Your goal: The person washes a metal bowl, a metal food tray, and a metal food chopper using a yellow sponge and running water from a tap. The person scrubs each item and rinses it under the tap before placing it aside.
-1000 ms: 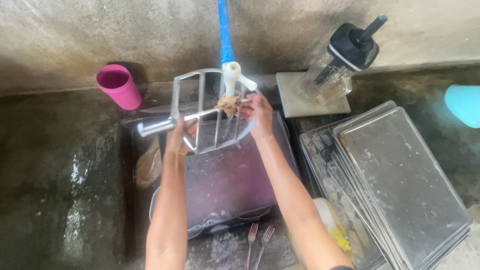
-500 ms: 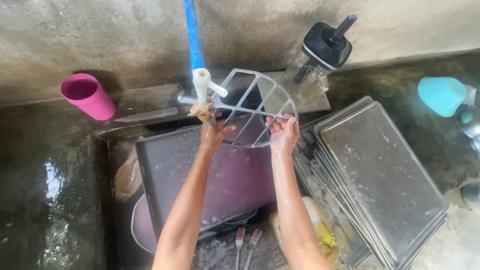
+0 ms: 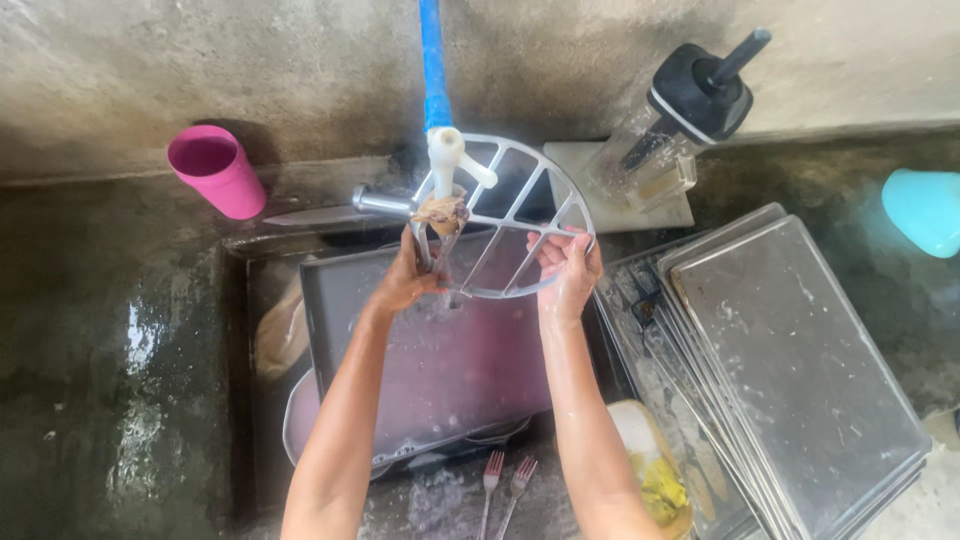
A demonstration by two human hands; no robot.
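Concrete sink [image 3: 120,330], beater [image 3: 520,220] swung rightward

**Colours at the concrete sink**

The mixer paddle [image 3: 505,225] is pale silver-grey metal, its open lattice showing dark gaps between the bars. The pipe [image 3: 432,60] above it is bright blue, ending in a white tap [image 3: 447,155] with a brownish rag [image 3: 440,213] tied at its mouth. The cup [image 3: 215,170] on the ledge is magenta pink. The blender jug [image 3: 660,140] is clear with a black lid. A turquoise container [image 3: 925,210] sits at the right edge. The stacked trays [image 3: 790,350] are dull grey steel, speckled and scuffed. The tray in the sink [image 3: 450,360] reflects a purplish tint. The sponge [image 3: 655,480] is yellow. The wall [image 3: 200,60] and sink surround are mottled grey-brown concrete, wet and glinting at the left.
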